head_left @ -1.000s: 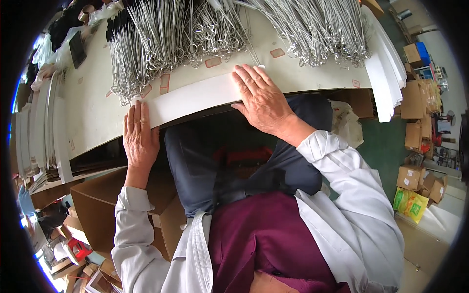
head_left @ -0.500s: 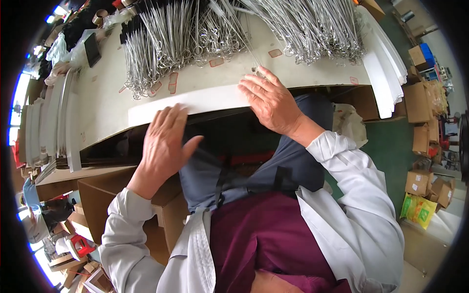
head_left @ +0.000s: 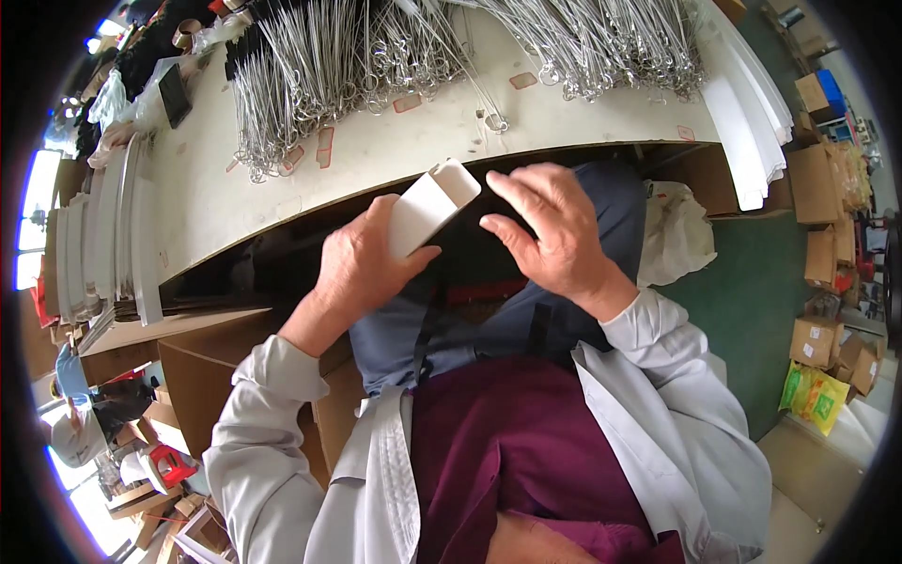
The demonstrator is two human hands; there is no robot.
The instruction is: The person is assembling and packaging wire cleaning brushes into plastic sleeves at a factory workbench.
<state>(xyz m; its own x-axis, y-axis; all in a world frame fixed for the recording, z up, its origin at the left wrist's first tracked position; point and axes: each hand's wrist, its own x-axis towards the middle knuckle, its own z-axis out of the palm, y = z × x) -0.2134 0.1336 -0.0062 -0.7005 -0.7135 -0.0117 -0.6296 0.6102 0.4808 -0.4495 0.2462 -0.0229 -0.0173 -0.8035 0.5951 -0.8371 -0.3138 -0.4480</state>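
A narrow white cardboard box (head_left: pixel 427 209) is tilted up over the table's front edge, its end flap raised at the upper right. My left hand (head_left: pixel 360 256) is wrapped around its lower left side, thumb beneath. My right hand (head_left: pixel 554 228) is just right of the box's end, with fingers apart and nothing in them; it does not touch the box. One thin metal rod with a looped end (head_left: pixel 497 123) lies on the table beyond the box, apart from the bundles.
Bundles of looped metal rods (head_left: pixel 305 85) lie along the far side of the pale table (head_left: pixel 202 221). Flat white cartons are stacked at its right (head_left: pixel 742 113) and left (head_left: pixel 113 226) ends. A dark phone (head_left: pixel 175 96) lies far left. An open cardboard box (head_left: pixel 211 376) stands below left.
The white carton lay flat along the table edge under my hands. Now it is squared into a box, lifted and turned in my left hand; my right hand has come away from it.
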